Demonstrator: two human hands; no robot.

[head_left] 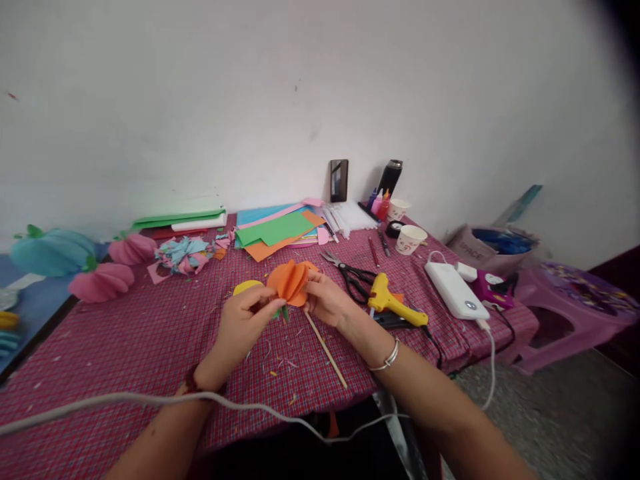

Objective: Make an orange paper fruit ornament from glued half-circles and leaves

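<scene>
Both my hands hold an orange folded-paper ball point(290, 280) above the red checked tablecloth point(150, 333). My left hand point(245, 321) pinches its lower left side, close to a small green piece. My right hand point(326, 301) grips its right edge with closed fingers. A thin wooden stick point(326, 350) lies on the cloth just below the ball, slanting toward me. A yellow paper disc point(246, 287) peeks out behind my left hand.
Black scissors point(353, 275), a yellow glue gun point(393, 301) and a white power bank point(456, 290) lie to the right. Coloured paper sheets point(275, 230), paper cups point(410, 239), pink and teal paper balls point(100, 280) sit further back. A white cable point(150, 400) crosses the front.
</scene>
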